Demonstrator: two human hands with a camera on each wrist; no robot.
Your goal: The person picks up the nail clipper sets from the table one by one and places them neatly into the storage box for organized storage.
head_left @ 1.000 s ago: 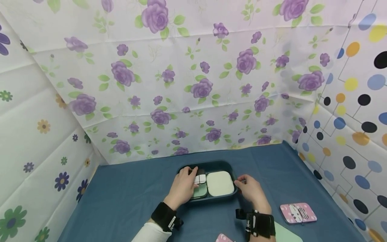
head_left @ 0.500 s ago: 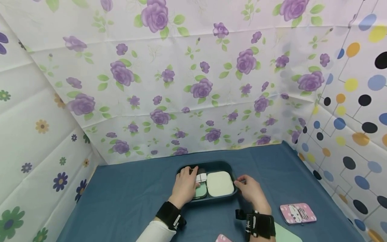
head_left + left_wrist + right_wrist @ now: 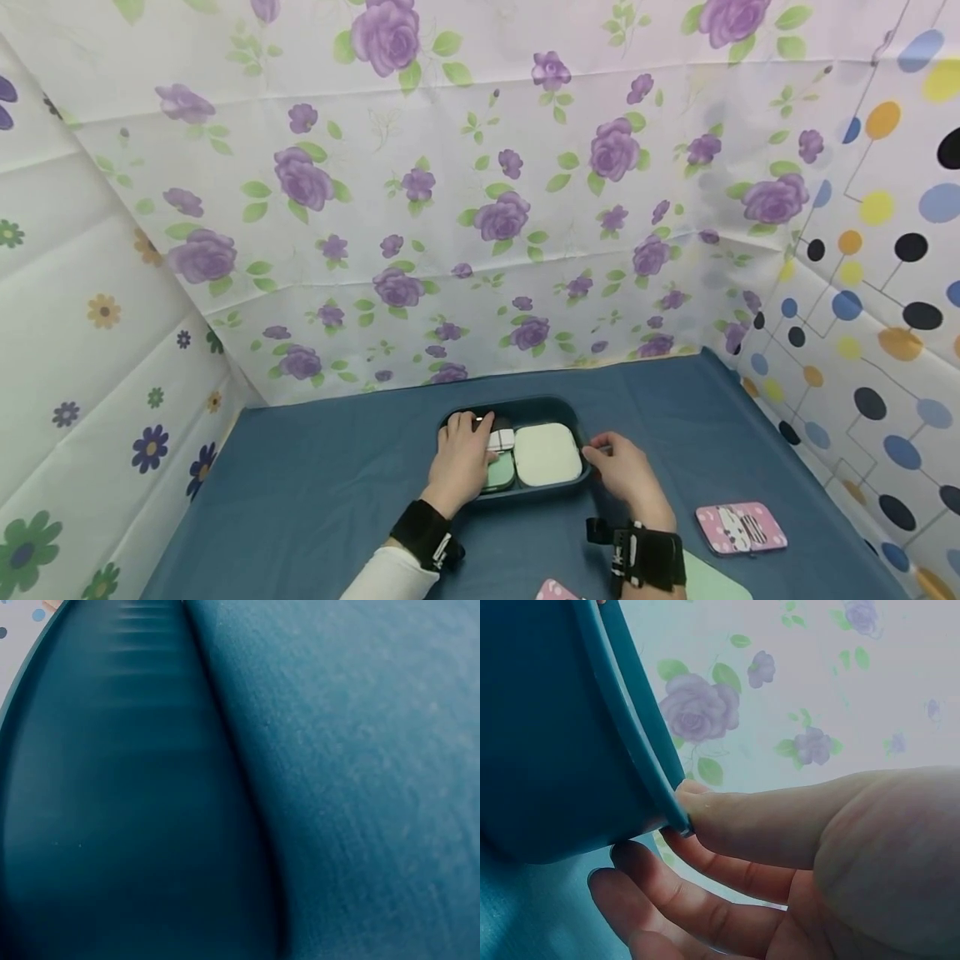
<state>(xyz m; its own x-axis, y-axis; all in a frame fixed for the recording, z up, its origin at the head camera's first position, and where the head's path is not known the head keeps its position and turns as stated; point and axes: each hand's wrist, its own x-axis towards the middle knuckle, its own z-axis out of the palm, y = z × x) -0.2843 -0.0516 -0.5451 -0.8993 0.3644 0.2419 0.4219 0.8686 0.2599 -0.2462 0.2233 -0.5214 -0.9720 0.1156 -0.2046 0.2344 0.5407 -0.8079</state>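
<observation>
A dark teal plastic bin [image 3: 517, 498] stands on the table. In it, at the right, sits a cream square-lidded box [image 3: 547, 455]; a green-lidded box [image 3: 498, 473] is to its left. My left hand [image 3: 459, 458] reaches into the left half, thumb and index finger on either side of a small item with a white, dark-lined end [image 3: 501, 440] and a dark part behind. That item's kind is unclear, and its left part is under the fingers. At the bin's right end, my right hand [image 3: 621, 468] pinches the rim between thumb and fingers. The left wrist view shows only the bin's outer wall [image 3: 135, 787] and cloth.
A pink cartoon-print tin [image 3: 741, 528] lies at the right on the blue cloth [image 3: 315, 500]. Another pink item [image 3: 555, 591] and a light green flat piece [image 3: 712, 579] are partly in view at the front. A floral sheet [image 3: 450, 208] hangs behind the table.
My left hand has shifted slightly to the right inside the bin, and the white, dark-lined item has moved a little with it. My right hand keeps its place on the rim.
</observation>
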